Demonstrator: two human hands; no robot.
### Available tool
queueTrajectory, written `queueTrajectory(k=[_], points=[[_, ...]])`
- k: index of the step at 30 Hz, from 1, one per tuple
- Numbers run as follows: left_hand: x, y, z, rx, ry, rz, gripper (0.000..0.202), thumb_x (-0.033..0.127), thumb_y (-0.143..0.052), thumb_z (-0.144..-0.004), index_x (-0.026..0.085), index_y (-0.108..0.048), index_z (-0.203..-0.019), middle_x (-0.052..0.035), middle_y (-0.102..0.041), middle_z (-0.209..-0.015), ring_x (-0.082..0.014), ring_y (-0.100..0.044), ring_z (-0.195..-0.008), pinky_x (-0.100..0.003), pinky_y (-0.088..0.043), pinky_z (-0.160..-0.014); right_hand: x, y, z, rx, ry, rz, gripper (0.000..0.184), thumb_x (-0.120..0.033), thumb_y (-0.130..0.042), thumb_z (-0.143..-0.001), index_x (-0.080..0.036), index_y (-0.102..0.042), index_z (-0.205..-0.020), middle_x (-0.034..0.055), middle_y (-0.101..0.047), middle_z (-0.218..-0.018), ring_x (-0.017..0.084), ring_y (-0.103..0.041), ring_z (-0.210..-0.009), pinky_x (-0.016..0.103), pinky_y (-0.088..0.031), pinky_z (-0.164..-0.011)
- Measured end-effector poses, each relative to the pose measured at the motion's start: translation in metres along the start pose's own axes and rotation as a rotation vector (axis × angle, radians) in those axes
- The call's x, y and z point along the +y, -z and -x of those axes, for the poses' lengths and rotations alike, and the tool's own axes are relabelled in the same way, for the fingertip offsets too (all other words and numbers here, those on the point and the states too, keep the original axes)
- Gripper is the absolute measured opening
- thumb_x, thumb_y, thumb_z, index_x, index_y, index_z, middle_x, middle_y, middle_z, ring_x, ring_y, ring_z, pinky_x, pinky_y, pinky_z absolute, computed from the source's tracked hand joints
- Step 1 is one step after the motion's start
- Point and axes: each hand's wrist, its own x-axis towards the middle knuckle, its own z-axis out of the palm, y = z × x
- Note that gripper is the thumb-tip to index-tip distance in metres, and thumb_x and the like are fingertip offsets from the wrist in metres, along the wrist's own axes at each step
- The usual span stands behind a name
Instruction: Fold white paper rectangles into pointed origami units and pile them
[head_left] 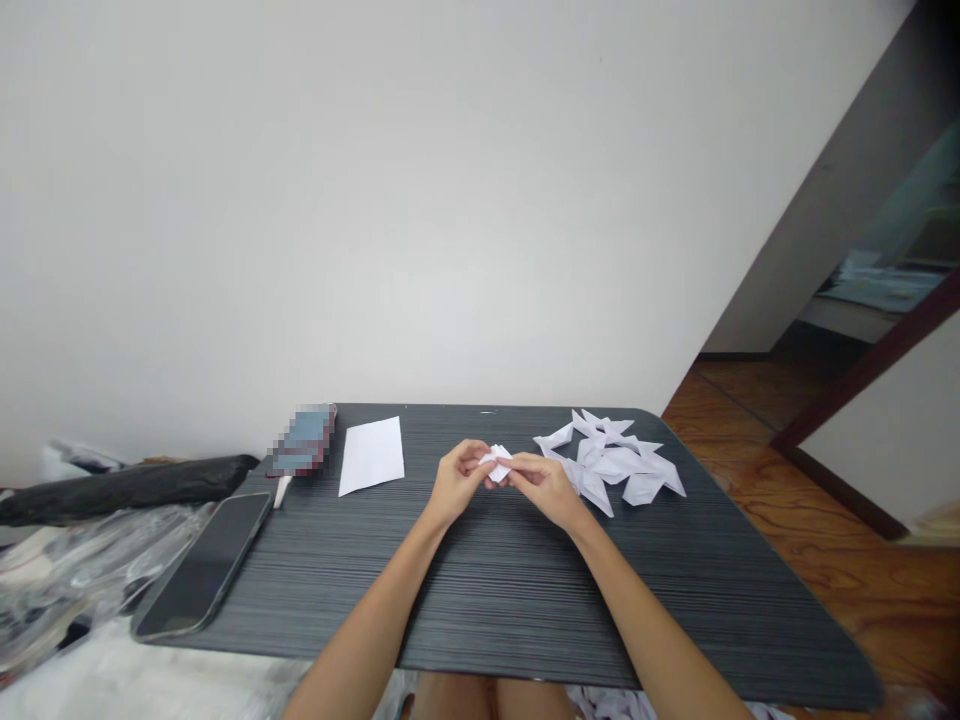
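Note:
Near the middle of the dark table, a small piece of folded white paper [496, 463] is pinched between both hands, just above the tabletop. My left hand [457, 480] grips its left side with thumb and fingers closed. From the right, my right hand [549, 485] holds the other side, thumb and fingertips pressed on it. The fingers cover part of the paper, so its full shape is hidden. Close beyond my right hand lies a pile of folded white paper pieces [619, 462] with pointed ends.
A stack of white paper sheets [373, 456] lies left on the dark table [517, 600]. Further left are a blurred-out box-like object [304, 440] and a smartphone [206, 565] at the table's edge. Plastic-wrapped things [97, 560] sit beside the table. A white wall [420, 200] stands behind.

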Motion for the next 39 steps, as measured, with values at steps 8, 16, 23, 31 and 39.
queueTrajectory(k=[8, 16, 23, 31, 39], points=[[-0.006, -0.003, 0.005, -0.047, -0.03, -0.214, 0.035, 0.031, -0.057, -0.07, 0.015, -0.044, -0.098, -0.0004, -0.056, -0.069, -0.0081, -0.054, -0.052, -0.019, -0.044, -0.05, 0.013, -0.004, -0.003, 0.211, -0.232, -0.029, 0.028, -0.031, -0.058, -0.068, -0.012, -0.062, -0.087, -0.001, -0.057, -0.056, 0.005, -0.039, -0.036, 0.02, -0.033, -0.038], [-0.018, -0.006, 0.006, -0.249, 0.21, -0.235, 0.035, 0.042, -0.052, -0.071, 0.008, -0.056, -0.068, -0.0043, -0.059, -0.05, -0.0105, -0.054, -0.041, -0.019, -0.042, -0.043, 0.018, -0.005, -0.005, 0.244, -0.239, -0.05, 0.024, -0.034, -0.06, -0.064, -0.011, -0.061, -0.07, 0.0013, -0.058, -0.053, 0.005, -0.039, -0.032, 0.019, -0.029, -0.033], [-0.015, -0.009, 0.008, -0.264, 0.239, -0.194, 0.036, 0.043, -0.054, -0.069, 0.007, -0.056, -0.066, -0.007, -0.062, -0.054, -0.0114, -0.056, -0.04, -0.017, -0.037, -0.037, 0.015, -0.005, -0.003, 0.245, -0.253, 0.053, 0.026, -0.037, -0.057, -0.065, -0.012, -0.062, -0.065, 0.0002, -0.054, -0.047, 0.005, -0.035, -0.031, 0.018, -0.021, -0.029], [-0.011, -0.014, 0.008, -0.213, 0.248, -0.196, 0.052, 0.048, -0.031, -0.08, 0.009, -0.05, -0.053, -0.003, -0.053, -0.036, -0.0039, -0.038, -0.024, -0.014, -0.024, -0.028, 0.013, -0.008, -0.003, 0.256, -0.287, -0.019, 0.031, -0.041, -0.055, -0.067, -0.012, -0.062, -0.072, -0.0018, -0.052, -0.047, 0.004, -0.032, -0.031, 0.019, -0.02, -0.031], [-0.009, -0.008, 0.005, -0.239, 0.206, -0.072, 0.034, 0.042, -0.051, -0.072, 0.008, -0.052, -0.067, -0.0016, -0.056, -0.05, -0.0066, -0.048, -0.034, -0.015, -0.032, -0.034, 0.006, -0.004, -0.001, 0.137, -0.329, -0.09, 0.03, -0.042, -0.059, -0.063, -0.014, -0.054, -0.057, -0.0056, -0.044, -0.036, 0.004, -0.035, -0.034, 0.017, -0.024, -0.036]])
